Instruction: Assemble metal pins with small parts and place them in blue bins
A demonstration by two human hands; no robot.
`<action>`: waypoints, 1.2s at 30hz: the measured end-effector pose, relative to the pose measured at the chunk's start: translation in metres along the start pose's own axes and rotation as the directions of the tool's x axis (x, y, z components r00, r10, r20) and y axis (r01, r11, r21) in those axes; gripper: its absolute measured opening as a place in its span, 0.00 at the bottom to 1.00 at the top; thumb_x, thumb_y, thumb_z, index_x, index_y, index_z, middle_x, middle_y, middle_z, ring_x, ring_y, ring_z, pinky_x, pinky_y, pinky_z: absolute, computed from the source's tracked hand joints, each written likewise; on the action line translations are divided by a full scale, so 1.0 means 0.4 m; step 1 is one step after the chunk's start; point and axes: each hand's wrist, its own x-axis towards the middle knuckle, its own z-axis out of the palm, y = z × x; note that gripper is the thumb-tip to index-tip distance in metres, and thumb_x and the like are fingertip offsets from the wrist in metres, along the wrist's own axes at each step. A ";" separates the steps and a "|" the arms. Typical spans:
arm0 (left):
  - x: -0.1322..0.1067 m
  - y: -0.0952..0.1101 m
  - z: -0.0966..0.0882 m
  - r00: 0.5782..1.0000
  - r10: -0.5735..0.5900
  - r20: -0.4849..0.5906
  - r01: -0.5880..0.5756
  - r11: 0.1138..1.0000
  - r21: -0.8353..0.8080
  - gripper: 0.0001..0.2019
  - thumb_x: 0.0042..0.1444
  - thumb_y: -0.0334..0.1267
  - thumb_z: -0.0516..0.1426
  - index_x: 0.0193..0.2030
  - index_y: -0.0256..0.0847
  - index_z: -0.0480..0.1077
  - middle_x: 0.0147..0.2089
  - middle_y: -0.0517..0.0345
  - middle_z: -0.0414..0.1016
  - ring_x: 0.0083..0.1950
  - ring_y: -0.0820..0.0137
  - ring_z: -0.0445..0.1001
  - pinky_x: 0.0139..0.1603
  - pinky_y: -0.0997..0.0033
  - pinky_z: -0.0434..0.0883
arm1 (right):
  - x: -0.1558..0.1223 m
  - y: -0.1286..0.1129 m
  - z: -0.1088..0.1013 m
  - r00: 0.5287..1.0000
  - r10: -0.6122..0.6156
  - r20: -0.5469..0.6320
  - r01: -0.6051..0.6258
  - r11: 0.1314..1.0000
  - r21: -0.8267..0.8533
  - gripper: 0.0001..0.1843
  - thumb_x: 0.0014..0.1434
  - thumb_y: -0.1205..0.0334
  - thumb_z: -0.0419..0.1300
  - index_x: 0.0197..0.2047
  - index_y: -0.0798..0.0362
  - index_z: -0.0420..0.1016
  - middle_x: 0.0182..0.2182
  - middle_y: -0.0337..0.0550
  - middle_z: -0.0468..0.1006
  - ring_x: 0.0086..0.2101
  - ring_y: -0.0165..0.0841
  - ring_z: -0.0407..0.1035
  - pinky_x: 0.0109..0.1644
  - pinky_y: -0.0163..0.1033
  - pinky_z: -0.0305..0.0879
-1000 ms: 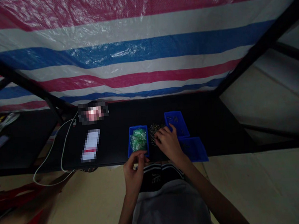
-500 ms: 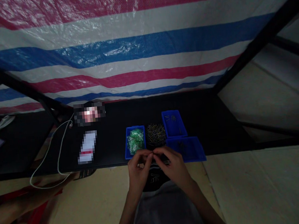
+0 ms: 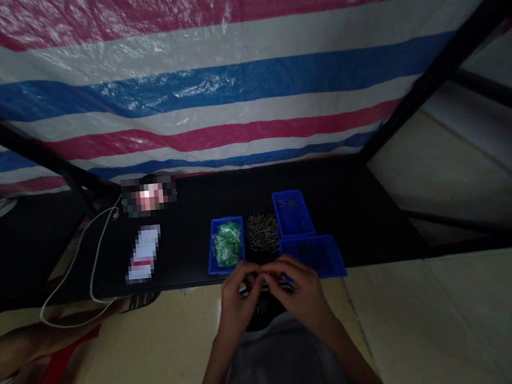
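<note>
Hands join small parts at the near edge of the worktop (image 3: pixel 186 264)

The left hand (image 3: pixel 239 304) and right hand (image 3: pixel 303 295) meet fingertip to fingertip, grips pinched on something too small to identify. Beyond them: a blue tray of green pieces (image 3: pixel 226 248), a loose pile of pins (image 3: pixel 263 234), and two blue trays (image 3: pixel 291 213) holding only a few items.

Dim, underexposed view: the striped red, white and blue plastic tarpaulin (image 3: pixel 237 80) catches glare from above, the black counter (image 3: pixel 185 204) below it lies in shadow, and the corners bend and darken.
</note>
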 end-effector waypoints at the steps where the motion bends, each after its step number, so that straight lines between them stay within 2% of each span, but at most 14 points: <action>1: -0.002 -0.001 0.001 1.000 -0.003 -0.006 0.003 1.000 -0.011 0.04 0.62 0.35 0.63 0.42 0.41 0.80 0.31 0.61 0.77 0.30 0.73 0.73 0.32 0.76 0.70 | -0.002 -0.003 0.006 1.000 -0.004 -0.002 0.004 1.000 0.003 0.10 0.67 0.68 0.64 0.48 0.46 0.82 0.35 0.39 0.79 0.34 0.32 0.75 0.39 0.37 0.73; 11: -0.019 -0.025 0.001 0.993 -0.110 -0.033 0.105 0.987 -0.120 0.07 0.62 0.40 0.65 0.41 0.40 0.81 0.28 0.61 0.78 0.29 0.72 0.76 0.34 0.76 0.73 | -0.025 -0.008 0.055 0.981 0.030 -0.190 -0.024 0.999 0.033 0.08 0.65 0.68 0.66 0.45 0.47 0.83 0.36 0.41 0.78 0.34 0.31 0.75 0.37 0.35 0.74; 15: -0.009 -0.025 0.002 0.994 -0.110 -0.013 0.107 0.983 -0.147 0.07 0.62 0.41 0.65 0.41 0.40 0.81 0.29 0.61 0.79 0.29 0.72 0.76 0.34 0.76 0.74 | -0.024 -0.006 0.053 0.978 0.007 -0.207 -0.004 1.000 0.016 0.07 0.65 0.69 0.65 0.43 0.47 0.83 0.36 0.40 0.79 0.34 0.31 0.76 0.37 0.34 0.75; 20: 0.011 -0.016 0.006 0.997 -0.065 0.042 0.069 0.993 -0.092 0.06 0.63 0.38 0.64 0.42 0.40 0.82 0.32 0.59 0.81 0.31 0.72 0.78 0.35 0.76 0.75 | -0.024 0.004 0.039 0.983 -0.054 -0.178 0.042 0.997 -0.067 0.09 0.66 0.69 0.65 0.46 0.46 0.83 0.38 0.42 0.81 0.37 0.32 0.78 0.40 0.36 0.76; 23: 0.012 -0.010 0.004 0.998 -0.036 0.059 0.038 0.999 -0.025 0.06 0.64 0.38 0.63 0.43 0.41 0.82 0.36 0.57 0.84 0.33 0.71 0.79 0.37 0.75 0.75 | -0.031 0.019 0.012 0.979 -0.112 -0.168 0.081 0.981 -0.177 0.10 0.67 0.68 0.65 0.48 0.45 0.83 0.39 0.42 0.81 0.39 0.34 0.78 0.43 0.39 0.76; 26: 0.007 -0.008 -0.008 0.999 -0.053 0.012 0.053 0.999 0.012 0.07 0.67 0.38 0.61 0.46 0.42 0.82 0.37 0.57 0.85 0.34 0.71 0.81 0.38 0.75 0.75 | -0.042 0.051 -0.044 0.968 -0.112 -0.223 0.030 0.940 -0.341 0.08 0.67 0.66 0.66 0.48 0.46 0.82 0.40 0.41 0.82 0.38 0.34 0.78 0.43 0.40 0.75; 28: 0.004 -0.011 -0.022 0.996 -0.071 -0.052 0.072 0.997 0.013 0.07 0.68 0.39 0.61 0.46 0.42 0.81 0.35 0.58 0.85 0.33 0.72 0.81 0.37 0.76 0.75 | -0.050 0.082 -0.094 0.960 -0.101 -0.261 -0.041 0.871 -0.489 0.04 0.68 0.63 0.66 0.46 0.48 0.82 0.40 0.42 0.82 0.38 0.35 0.77 0.45 0.42 0.74; 32: -0.001 -0.024 -0.049 0.977 -0.122 -0.173 0.120 0.993 -0.023 0.08 0.68 0.41 0.61 0.46 0.41 0.80 0.31 0.60 0.82 0.30 0.72 0.80 0.34 0.76 0.75 | -0.063 0.135 -0.174 0.984 -0.034 -0.177 -0.108 0.677 -0.728 0.09 0.68 0.54 0.67 0.45 0.50 0.83 0.38 0.42 0.82 0.39 0.40 0.74 0.48 0.48 0.67; 34: -0.003 -0.028 -0.056 0.970 -0.139 -0.198 0.134 0.990 -0.040 0.09 0.68 0.43 0.61 0.46 0.41 0.80 0.30 0.60 0.82 0.30 0.71 0.80 0.33 0.76 0.75 | -0.062 0.142 -0.181 0.986 -0.022 -0.168 -0.113 0.652 -0.749 0.10 0.69 0.53 0.66 0.45 0.50 0.83 0.36 0.42 0.82 0.38 0.41 0.72 0.47 0.48 0.65; 36: -0.006 -0.027 -0.058 0.970 -0.136 -0.203 0.130 0.991 -0.046 0.09 0.68 0.43 0.61 0.46 0.41 0.80 0.30 0.60 0.81 0.30 0.71 0.80 0.33 0.76 0.75 | -0.051 0.136 -0.160 0.989 -0.035 -0.144 -0.083 0.679 -0.730 0.08 0.69 0.56 0.65 0.44 0.50 0.83 0.36 0.42 0.82 0.39 0.40 0.72 0.48 0.47 0.64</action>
